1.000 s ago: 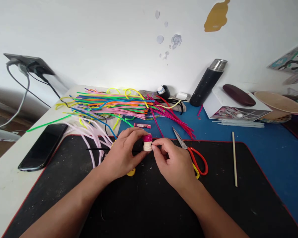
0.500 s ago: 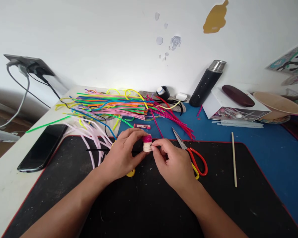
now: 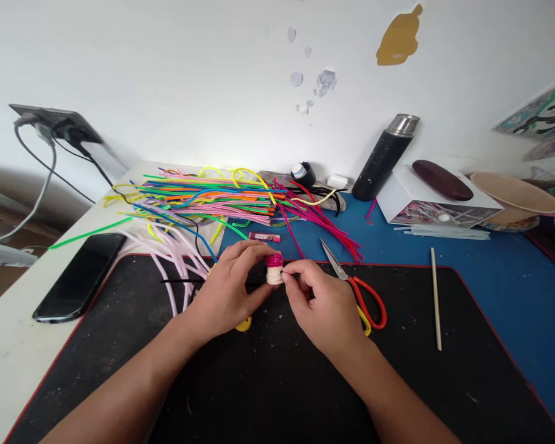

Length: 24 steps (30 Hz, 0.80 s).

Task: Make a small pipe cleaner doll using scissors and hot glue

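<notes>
Between my hands is a small coiled pipe-cleaner figure (image 3: 274, 274), magenta on top and cream below. My left hand (image 3: 229, 280) grips it from the left, with fingers over its top and the thumb at its lower edge. At its right side my right hand (image 3: 321, 299) has thumb and forefinger pinched together; a tiny dark bit shows at the fingertips, too small to name. Just beyond the right hand lie scissors (image 3: 367, 302) with red handles. Something round and yellow (image 3: 244, 324) shows partly below my left hand.
Many coloured pipe cleaners (image 3: 213, 200) spread along the back, with pale lilac ones (image 3: 176, 265) nearer. A phone (image 3: 81, 277) lies at left. At right are a thin stick (image 3: 436, 299), a black flask (image 3: 383, 160) and a white box (image 3: 435, 206). A glue stick (image 3: 264, 237) lies beyond the black mat (image 3: 268, 394).
The view has shifted very slightly. Both hands and the coiled figure keep the same position and grip.
</notes>
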Motion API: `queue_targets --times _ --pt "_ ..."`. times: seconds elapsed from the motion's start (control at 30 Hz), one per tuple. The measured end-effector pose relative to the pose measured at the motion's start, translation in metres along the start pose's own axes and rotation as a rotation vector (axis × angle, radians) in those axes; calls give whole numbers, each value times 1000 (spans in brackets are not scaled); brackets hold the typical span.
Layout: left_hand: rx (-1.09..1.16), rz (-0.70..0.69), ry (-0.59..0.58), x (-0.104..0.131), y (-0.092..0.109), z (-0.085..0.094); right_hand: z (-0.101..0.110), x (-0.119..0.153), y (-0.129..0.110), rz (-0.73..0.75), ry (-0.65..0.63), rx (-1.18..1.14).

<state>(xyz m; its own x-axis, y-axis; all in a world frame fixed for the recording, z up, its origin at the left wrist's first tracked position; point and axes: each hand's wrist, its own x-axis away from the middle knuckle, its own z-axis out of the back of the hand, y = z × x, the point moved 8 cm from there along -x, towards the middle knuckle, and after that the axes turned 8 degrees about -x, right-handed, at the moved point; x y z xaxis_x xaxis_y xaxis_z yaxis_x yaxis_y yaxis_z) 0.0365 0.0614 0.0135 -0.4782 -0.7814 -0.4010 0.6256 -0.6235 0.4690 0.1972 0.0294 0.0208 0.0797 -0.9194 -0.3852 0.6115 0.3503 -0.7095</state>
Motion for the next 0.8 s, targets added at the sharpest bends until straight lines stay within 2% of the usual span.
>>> queue_targets --times 0.8 --pt "17 10 1 0 -2 0 -1 -1 3 -23 -12 2"
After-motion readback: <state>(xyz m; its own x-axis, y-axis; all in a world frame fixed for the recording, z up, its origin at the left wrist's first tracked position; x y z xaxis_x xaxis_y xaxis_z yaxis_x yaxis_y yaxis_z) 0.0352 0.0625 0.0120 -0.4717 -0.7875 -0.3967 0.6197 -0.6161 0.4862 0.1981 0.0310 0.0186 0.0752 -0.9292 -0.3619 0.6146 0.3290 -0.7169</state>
